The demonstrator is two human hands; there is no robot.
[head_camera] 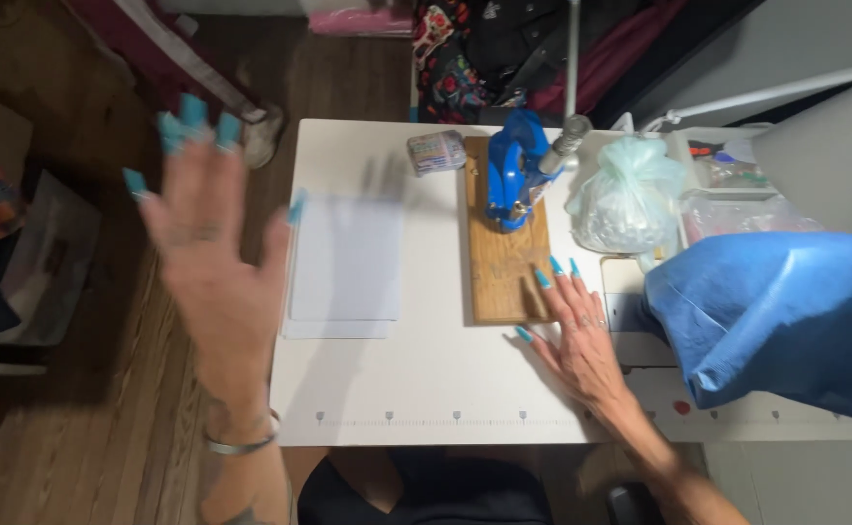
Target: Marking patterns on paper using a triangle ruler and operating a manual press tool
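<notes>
— While the right hand (581,335) lies flat on the table (426,389), where is the press?

— The blue press (515,170) stands upright on the far end of a wooden board (502,262). The hand's fingers are spread, pinching nothing; its fingertips (542,279) touch the board's near right corner.

— And the left hand?

— The left hand (207,253) is lifted off the table, blurred, palm open and fingers spread, empty. It hangs over the table's left edge and the floor (105,389), just beside a white sheet (343,262).

— What else sits nearby?

— A small patterned roll (435,152) lies just left of the press. A knotted clear bag (625,194) sits to its right, and a blue cloth (776,311) drapes over the table's right side, near the right hand.
</notes>
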